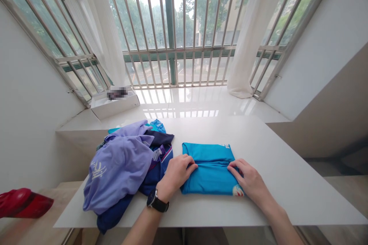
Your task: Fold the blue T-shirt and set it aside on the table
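A bright blue garment [207, 178] lies folded into a rectangle on the white table, with a crease running across its middle. My left hand [178, 171], with a black watch on the wrist, pinches the garment at the left end of that crease. At the right end, the fingertips of my right hand [247, 178] are closed on the cloth too. White print shows at its far right corner, and a round white-and-red emblem at the near right one. Left of my left hand is a heap of clothes, a lavender shirt [123, 168] on top and navy clothing [152, 176] under it.
The white table [287, 183] reaches back to a glossy window ledge [195, 101]. On the ledge stands an open white box [115, 109], its contents blurred. Metal bars and white curtains [244, 38] line the window. Something red [25, 203] is at the far left, below table level.
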A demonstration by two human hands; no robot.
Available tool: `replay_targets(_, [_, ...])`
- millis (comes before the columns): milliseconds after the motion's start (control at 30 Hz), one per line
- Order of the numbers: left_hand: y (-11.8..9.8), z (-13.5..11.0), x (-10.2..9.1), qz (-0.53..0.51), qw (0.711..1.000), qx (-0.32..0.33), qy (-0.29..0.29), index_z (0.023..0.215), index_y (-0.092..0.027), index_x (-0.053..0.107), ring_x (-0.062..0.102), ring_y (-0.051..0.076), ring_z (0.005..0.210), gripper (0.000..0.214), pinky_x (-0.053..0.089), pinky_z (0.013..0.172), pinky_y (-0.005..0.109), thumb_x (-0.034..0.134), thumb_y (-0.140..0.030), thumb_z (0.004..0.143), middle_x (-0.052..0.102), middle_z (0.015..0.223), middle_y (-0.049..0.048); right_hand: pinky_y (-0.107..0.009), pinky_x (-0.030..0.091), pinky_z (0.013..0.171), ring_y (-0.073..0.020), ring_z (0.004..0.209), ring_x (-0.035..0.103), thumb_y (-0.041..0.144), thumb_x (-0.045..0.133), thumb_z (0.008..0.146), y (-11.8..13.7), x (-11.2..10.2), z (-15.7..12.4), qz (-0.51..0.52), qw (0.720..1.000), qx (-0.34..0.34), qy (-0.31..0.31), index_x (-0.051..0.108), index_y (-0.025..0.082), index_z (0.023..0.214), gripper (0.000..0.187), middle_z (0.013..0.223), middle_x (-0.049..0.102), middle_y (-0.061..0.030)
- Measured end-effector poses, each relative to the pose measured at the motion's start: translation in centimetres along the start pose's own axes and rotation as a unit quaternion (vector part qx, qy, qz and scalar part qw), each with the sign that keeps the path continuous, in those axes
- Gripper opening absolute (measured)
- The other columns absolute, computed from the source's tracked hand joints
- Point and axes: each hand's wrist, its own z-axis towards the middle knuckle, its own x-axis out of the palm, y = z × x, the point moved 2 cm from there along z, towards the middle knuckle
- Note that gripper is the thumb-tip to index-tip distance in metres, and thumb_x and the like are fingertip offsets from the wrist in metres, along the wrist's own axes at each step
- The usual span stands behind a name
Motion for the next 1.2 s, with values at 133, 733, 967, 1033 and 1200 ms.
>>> replay_targets(133, [0.1,0.1,0.2,-0.007,1.000,-0.012,-0.010,0.085,-0.023,0.068,0.064,0.017,0.080,0.015,0.042,0.068,0.025,0.064,-0.035,0.094,0.069,0.088,-0.0005,-0.035,0.052,0.072,-0.0218,0.084,0.065,0.050,0.044,0.095,0.1,0.1,-0.1,-0.038,0.999,0.023,-0.029,0.065,0.029,0.087,0.031,0.100,0.065,-0.0027])
replay_targets(733, [-1.6,1.9,-1.8,0.091,0.994,0.060,0.027,0.100,-0.021,0.068,0.064,0.022,0.092,0.009,0.049,0.080,0.031,0.064,-0.025,0.093,0.068,0.098,0.0039,-0.034,0.057,0.065,-0.0221,0.080,0.071,0.045,0.041,0.097,3.0,0.6,0.8,-0.119,0.989,-0.062,-0.068,0.068,0.029,0.108,0.033,0.099,0.072,-0.0035])
replay_targets(967, [-1.0,1.6,-0.2,0.102,0.992,0.068,0.002,0.102,-0.022,0.066,0.059,0.024,0.097,0.011,0.050,0.086,0.037,0.066,-0.024,0.091,0.065,0.107,0.0045,-0.034,0.056,0.058,-0.0220,0.072,0.071,0.048,0.036,0.099,2.7,0.9,1.3,-0.168,0.981,-0.057,-0.074,0.068,0.028,0.115,0.041,0.099,0.073,-0.0040])
replay_targets(1033, [-0.9,1.5,-0.1,0.095,0.993,0.066,-0.008,0.105,-0.022,0.065,0.058,0.024,0.099,0.014,0.049,0.089,0.038,0.065,-0.023,0.091,0.065,0.112,0.0045,-0.033,0.057,0.059,-0.0215,0.072,0.071,0.048,0.034,0.100,2.7,1.1,1.3,-0.170,0.981,-0.061,-0.074,0.070,0.029,0.109,0.042,0.099,0.073,-0.0038])
replay_targets(1200, [-0.9,1.2,-0.1,0.074,0.996,0.056,-0.005,0.111,-0.025,0.065,0.059,0.024,0.100,0.019,0.049,0.089,0.038,0.066,-0.025,0.092,0.066,0.115,0.0033,-0.031,0.057,0.061,-0.0203,0.075,0.071,0.048,0.034,0.100,2.4,1.6,0.9,-0.144,0.984,-0.051,-0.087,0.071,0.031,0.104,0.042,0.097,0.073,-0.0028])
